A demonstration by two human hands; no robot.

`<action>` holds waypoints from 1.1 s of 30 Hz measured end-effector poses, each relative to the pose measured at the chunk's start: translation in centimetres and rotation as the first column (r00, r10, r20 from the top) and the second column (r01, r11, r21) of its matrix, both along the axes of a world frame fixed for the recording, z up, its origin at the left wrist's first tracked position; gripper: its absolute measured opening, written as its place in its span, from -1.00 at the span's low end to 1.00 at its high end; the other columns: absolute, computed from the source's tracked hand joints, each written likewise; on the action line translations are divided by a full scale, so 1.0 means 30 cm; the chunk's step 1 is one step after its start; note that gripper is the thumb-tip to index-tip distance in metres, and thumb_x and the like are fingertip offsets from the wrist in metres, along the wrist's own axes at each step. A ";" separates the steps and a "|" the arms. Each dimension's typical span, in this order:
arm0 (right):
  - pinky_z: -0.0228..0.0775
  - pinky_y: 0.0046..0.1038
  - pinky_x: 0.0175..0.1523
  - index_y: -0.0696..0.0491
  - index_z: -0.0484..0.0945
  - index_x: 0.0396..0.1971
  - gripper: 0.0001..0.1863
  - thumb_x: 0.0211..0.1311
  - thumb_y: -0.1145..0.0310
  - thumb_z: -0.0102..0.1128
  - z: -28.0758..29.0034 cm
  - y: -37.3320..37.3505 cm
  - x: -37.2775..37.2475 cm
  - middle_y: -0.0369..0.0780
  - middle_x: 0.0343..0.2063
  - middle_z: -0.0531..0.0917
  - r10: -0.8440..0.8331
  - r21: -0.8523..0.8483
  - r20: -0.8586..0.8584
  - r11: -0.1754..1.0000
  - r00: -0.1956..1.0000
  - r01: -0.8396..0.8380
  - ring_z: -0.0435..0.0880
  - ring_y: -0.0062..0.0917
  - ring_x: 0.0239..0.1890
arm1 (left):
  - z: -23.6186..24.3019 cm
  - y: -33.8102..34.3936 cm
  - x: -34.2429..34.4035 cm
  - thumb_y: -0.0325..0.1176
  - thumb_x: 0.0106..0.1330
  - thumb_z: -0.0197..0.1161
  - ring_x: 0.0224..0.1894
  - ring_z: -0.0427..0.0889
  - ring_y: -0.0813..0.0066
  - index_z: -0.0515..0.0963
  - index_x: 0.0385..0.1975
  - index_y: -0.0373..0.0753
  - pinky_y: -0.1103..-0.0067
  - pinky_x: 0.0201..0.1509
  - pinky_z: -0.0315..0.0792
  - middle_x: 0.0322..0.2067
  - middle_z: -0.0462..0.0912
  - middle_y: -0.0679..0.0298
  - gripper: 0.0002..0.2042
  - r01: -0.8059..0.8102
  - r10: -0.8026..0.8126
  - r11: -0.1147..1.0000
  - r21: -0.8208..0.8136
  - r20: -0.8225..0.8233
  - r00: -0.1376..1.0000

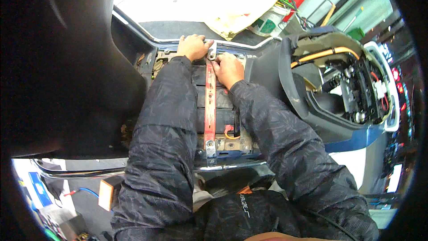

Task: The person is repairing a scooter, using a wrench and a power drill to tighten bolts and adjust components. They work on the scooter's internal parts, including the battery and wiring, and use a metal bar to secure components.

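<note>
A red metal strap [210, 102] with worn paint runs across several dark batteries [218, 97] in the open floor bay of a scooter. At its far end is a small metal bracket [212, 51] with a round hole or bolt. My left hand [193, 48] lies palm down on the bay's far edge, left of the bracket, with its thumb stretched toward it. Close to the strap's far end, my right hand [229, 70] has curled fingers and its thumb along the strap's right edge. The fingertips are partly hidden. The strap's near end meets another bracket [210, 145].
A red terminal with a yellow wire [229, 133] sits near the strap. To the right, the opened seat compartment [341, 76] shows an orange cable. Beyond the scooter are a yellowish sack [249, 6] and a white bucket [270, 20]. A dark body panel [67, 71] fills the left.
</note>
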State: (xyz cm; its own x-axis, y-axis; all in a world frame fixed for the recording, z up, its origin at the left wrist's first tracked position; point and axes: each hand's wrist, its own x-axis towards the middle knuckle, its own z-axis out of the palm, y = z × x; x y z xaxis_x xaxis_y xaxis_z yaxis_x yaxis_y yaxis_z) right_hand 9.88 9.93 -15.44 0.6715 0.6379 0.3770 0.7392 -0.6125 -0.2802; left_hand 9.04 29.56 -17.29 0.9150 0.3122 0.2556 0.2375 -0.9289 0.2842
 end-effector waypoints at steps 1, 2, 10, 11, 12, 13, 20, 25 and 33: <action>0.56 -0.16 0.06 0.02 0.80 -0.37 -0.76 0.28 0.15 0.37 0.004 -0.001 0.008 -0.18 -0.26 0.75 0.014 -0.041 0.036 0.999 0.999 -0.012 0.70 -0.20 -0.07 | -0.007 0.011 0.014 0.15 0.58 -0.02 0.20 0.66 0.05 0.70 0.11 -0.20 0.03 0.37 0.38 0.08 0.74 0.05 -0.45 0.004 -0.004 1.000 0.023 -0.024 1.000; 0.55 -0.16 0.07 0.00 0.83 -0.35 -0.76 0.29 0.15 0.37 0.009 -0.003 0.016 -0.19 -0.26 0.76 0.026 -0.082 0.067 0.996 0.997 -0.021 0.69 -0.22 -0.05 | -0.014 0.018 0.025 0.14 0.60 -0.05 0.15 0.69 0.05 0.70 0.08 -0.20 0.01 0.33 0.41 0.05 0.76 0.06 -0.45 0.002 0.000 0.998 0.057 -0.028 1.000; 0.53 -0.18 0.10 0.08 0.74 -0.21 -0.69 0.09 0.25 0.57 0.037 -0.019 0.066 -0.16 -0.19 0.69 0.093 0.043 0.028 0.995 0.995 -0.094 0.65 -0.20 0.00 | -0.028 0.010 0.068 0.05 0.67 -0.19 -0.15 0.79 -0.04 0.77 -0.30 -0.26 0.02 0.08 0.49 -0.29 0.82 0.01 -0.38 -0.085 0.086 0.996 -0.031 0.052 0.995; 0.53 -0.18 0.10 0.08 0.72 -0.19 -0.67 0.09 0.25 0.57 0.035 -0.019 0.069 -0.16 -0.19 0.69 0.120 0.050 0.016 0.991 0.993 -0.120 0.66 -0.19 0.00 | -0.026 0.005 0.068 0.04 0.67 -0.20 -0.14 0.79 -0.03 0.77 -0.31 -0.26 0.02 0.08 0.48 -0.29 0.82 0.00 -0.38 -0.104 0.106 0.994 -0.037 0.056 0.993; 0.53 -0.18 0.10 0.08 0.71 -0.17 -0.65 0.08 0.26 0.58 0.032 -0.019 0.073 -0.15 -0.18 0.69 0.143 0.050 -0.011 0.989 0.990 -0.142 0.66 -0.18 0.00 | -0.025 0.001 0.067 0.04 0.67 -0.21 -0.14 0.79 -0.03 0.77 -0.33 -0.26 0.03 0.08 0.48 -0.28 0.82 -0.01 -0.37 -0.128 0.130 0.991 -0.040 0.052 0.990; 0.54 -0.19 0.09 0.08 0.72 -0.16 -0.65 0.10 0.24 0.57 0.029 -0.018 0.076 -0.14 -0.17 0.70 0.157 0.051 0.014 0.986 0.988 -0.157 0.68 -0.17 -0.01 | -0.023 -0.001 0.066 0.04 0.67 -0.21 -0.14 0.79 -0.03 0.77 -0.34 -0.26 0.03 0.08 0.48 -0.28 0.82 -0.02 -0.36 -0.130 0.132 0.991 -0.043 0.062 0.989; 0.59 -0.23 0.04 0.06 0.78 -0.15 -0.70 0.20 0.20 0.50 0.012 -0.013 0.088 -0.17 -0.19 0.76 0.250 0.021 0.104 0.967 0.963 -0.253 0.74 -0.19 -0.08 | -0.008 -0.012 0.057 0.02 0.67 -0.21 -0.12 0.78 -0.06 0.78 -0.35 -0.27 0.06 0.10 0.47 -0.26 0.81 -0.04 -0.36 -0.144 0.151 0.986 -0.083 0.087 0.985; 0.60 -0.24 0.00 0.05 0.79 -0.15 -0.72 0.21 0.23 0.48 0.006 -0.014 0.078 -0.18 -0.20 0.76 0.273 0.028 0.119 0.960 0.955 -0.278 0.76 -0.20 -0.11 | -0.003 -0.015 0.055 -0.01 0.66 -0.19 -0.11 0.78 -0.05 0.77 -0.34 -0.27 0.09 0.10 0.48 -0.27 0.81 -0.03 -0.39 -0.139 0.146 0.988 -0.071 0.106 0.984; 0.60 -0.20 -0.01 0.04 0.79 -0.24 -0.79 0.17 0.28 0.49 0.013 -0.003 0.065 -0.19 -0.25 0.74 0.218 0.084 -0.004 0.973 0.976 -0.217 0.75 -0.20 -0.13 | -0.016 -0.014 0.056 -0.08 0.66 -0.16 -0.14 0.78 -0.06 0.77 -0.34 -0.25 0.08 0.06 0.51 -0.27 0.81 -0.02 -0.45 -0.128 0.139 0.989 -0.075 0.164 0.977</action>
State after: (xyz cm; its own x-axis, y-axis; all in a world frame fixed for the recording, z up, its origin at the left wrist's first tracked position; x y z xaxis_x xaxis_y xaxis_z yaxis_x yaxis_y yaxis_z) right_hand 11.85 9.85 -15.04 0.5254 0.7360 0.4269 0.8480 -0.4119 -0.3335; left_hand 10.71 29.13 -17.78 0.8097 0.4490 0.3778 0.3016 -0.8707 0.3884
